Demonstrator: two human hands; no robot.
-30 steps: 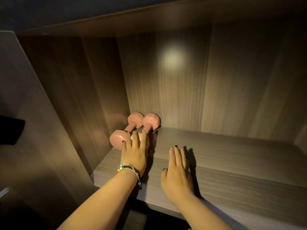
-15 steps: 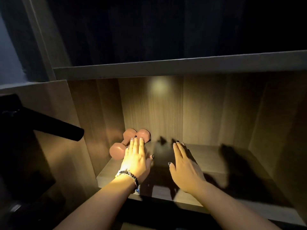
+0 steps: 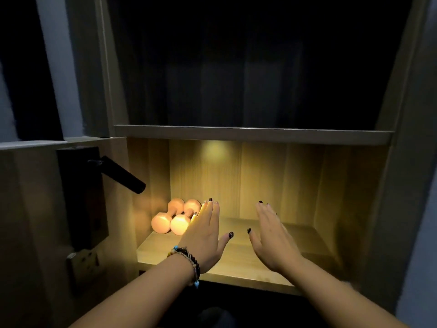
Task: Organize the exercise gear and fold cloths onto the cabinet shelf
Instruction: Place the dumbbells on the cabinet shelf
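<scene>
Two pink dumbbells (image 3: 176, 217) lie side by side in the back left corner of the lit cabinet shelf (image 3: 238, 256), tucked close to the left wall, their smooth matte coating glowing under the warm light and their rounded, faceted heads pointing out toward the front edge. The shelf is pale wood-grain laminate, flat and glossy enough to catch the lamp, with vertical grain running up the back panel. The left hand (image 3: 203, 235) hovers just right of the dumbbells, fingers straight and held together, thumb spread to the side, holding nothing; whether its fingertips touch the nearer dumbbell is hard to tell. A beaded bracelet (image 3: 189, 263) of dark and coloured beads wraps that wrist. The right hand (image 3: 274, 240) is held out above the middle of the shelf, flat and loose, fingers straight, nothing in it either. Dark polish shows on the nails of both. Off to the left, a black cylindrical handle (image 3: 123, 175) juts out from a dark plate on the wooden panel, and the shelf above sits in deep shadow.
</scene>
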